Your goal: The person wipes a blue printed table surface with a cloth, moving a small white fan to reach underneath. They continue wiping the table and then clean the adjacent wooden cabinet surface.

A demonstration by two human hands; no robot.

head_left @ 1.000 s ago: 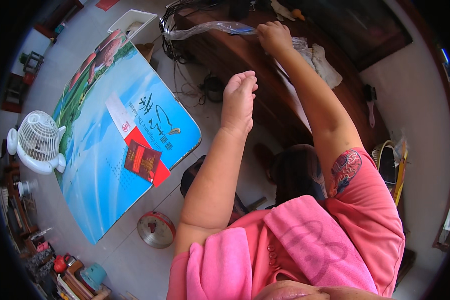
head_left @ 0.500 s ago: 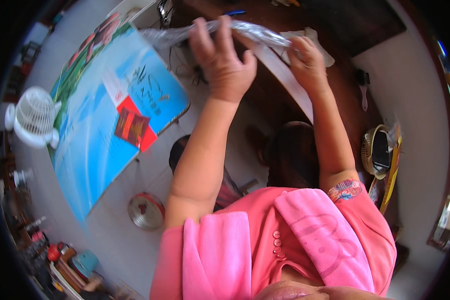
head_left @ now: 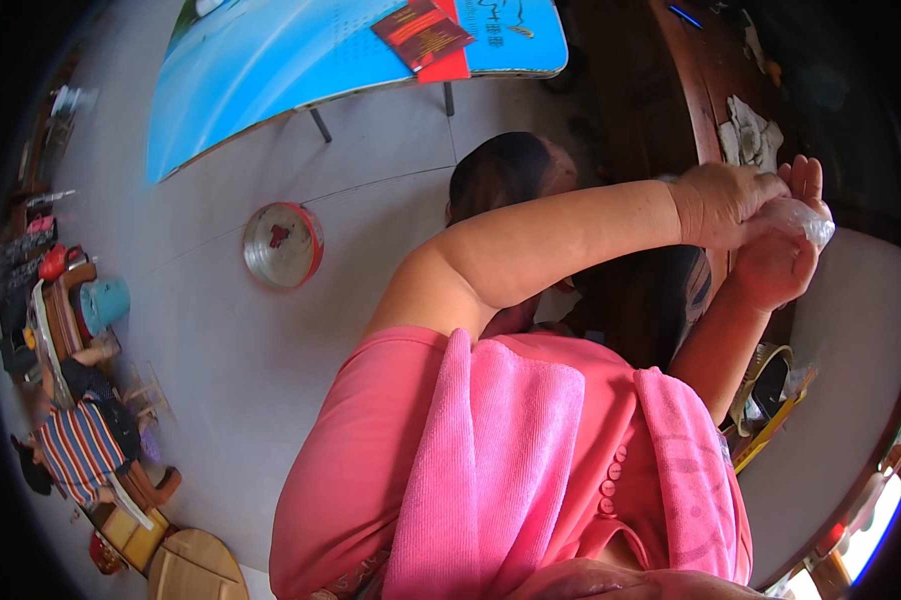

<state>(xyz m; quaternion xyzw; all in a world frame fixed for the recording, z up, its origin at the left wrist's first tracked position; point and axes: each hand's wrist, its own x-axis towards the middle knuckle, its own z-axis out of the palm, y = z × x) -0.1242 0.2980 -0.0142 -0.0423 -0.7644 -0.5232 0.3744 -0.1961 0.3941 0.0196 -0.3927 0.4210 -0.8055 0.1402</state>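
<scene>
My left hand (head_left: 723, 205) reaches across to the right, its fingers closed on a crumpled bundle of clear plastic film (head_left: 803, 220). Below it, my right hand (head_left: 776, 268) cups the same bundle, with some fingertips pointing up past it. The two hands meet around the plastic, so part of it is hidden between them. Just beyond them, a crumpled whitish cloth or paper (head_left: 751, 135) lies on a dark brown wooden surface (head_left: 706, 75).
A blue printed table (head_left: 321, 75) with red packets (head_left: 423, 38) stands at the far left. A round tin (head_left: 283, 247) sits on the floor. Near the right wall is a basket (head_left: 761, 385) holding a dark object. A person in a striped top (head_left: 81, 450) is at the left.
Both hands have moved right and come together. The plastic, stretched out between them before, is now bunched up in them. The view has swung, so the blue table sits higher.
</scene>
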